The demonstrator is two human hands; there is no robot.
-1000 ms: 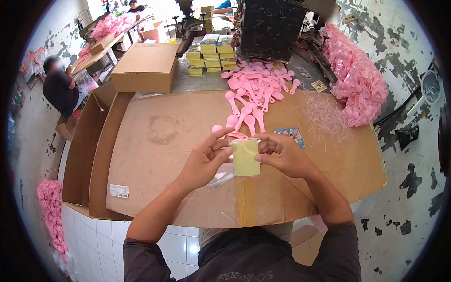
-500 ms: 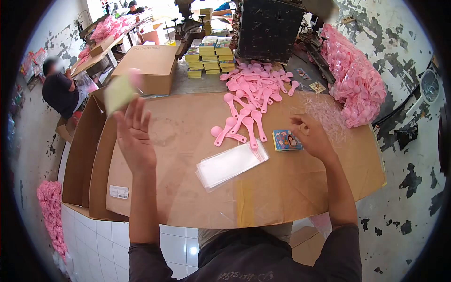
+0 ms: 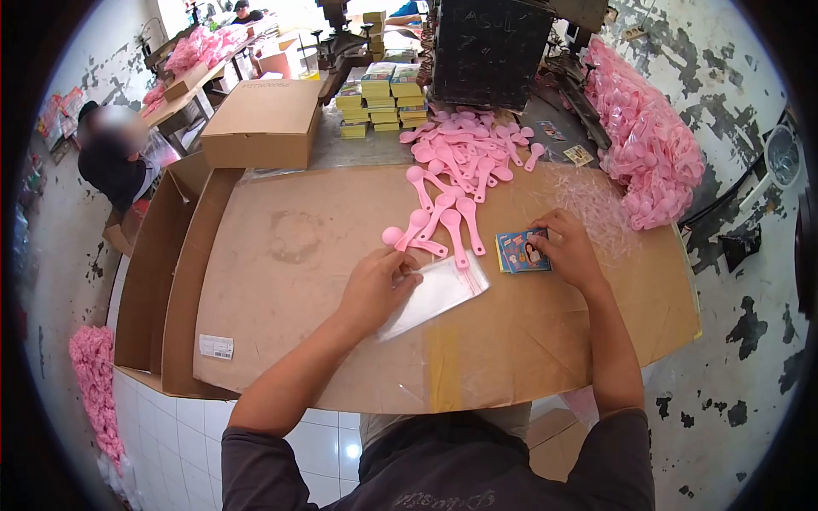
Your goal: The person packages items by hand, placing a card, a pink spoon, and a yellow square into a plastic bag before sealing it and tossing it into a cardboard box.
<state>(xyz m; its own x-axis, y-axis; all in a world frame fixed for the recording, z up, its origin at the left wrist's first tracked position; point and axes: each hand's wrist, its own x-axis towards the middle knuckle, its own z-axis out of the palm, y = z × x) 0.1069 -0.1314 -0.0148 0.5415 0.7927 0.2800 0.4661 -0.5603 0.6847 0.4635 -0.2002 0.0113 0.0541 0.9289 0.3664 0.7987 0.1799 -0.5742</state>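
Note:
My left hand (image 3: 375, 291) reaches over the left end of a stack of clear plastic bags (image 3: 443, 294). Its fingers are curled together at the handle tip of a pink measuring spoon (image 3: 416, 225); what they pinch is hidden. My right hand (image 3: 569, 249) grips the right edge of the top picture card (image 3: 532, 253) on a small blue card stack (image 3: 507, 255). More pink spoons (image 3: 456, 157) lie in a loose pile beyond the bags, one handle resting over the bags' upper edge.
Stacks of yellow-edged cards (image 3: 392, 94) and a closed cardboard box (image 3: 264, 123) stand at the back. A large bag of pink spoons (image 3: 643, 136) sits at right beside torn clear plastic (image 3: 592, 204). An open cardboard box (image 3: 158, 298) borders the left; a person (image 3: 115, 157) sits beyond.
My left hand has come from the upper left, where a blurred pale packet was in the air, down to the bags and spoons. My right hand has closed on the top card, which has shifted slightly right.

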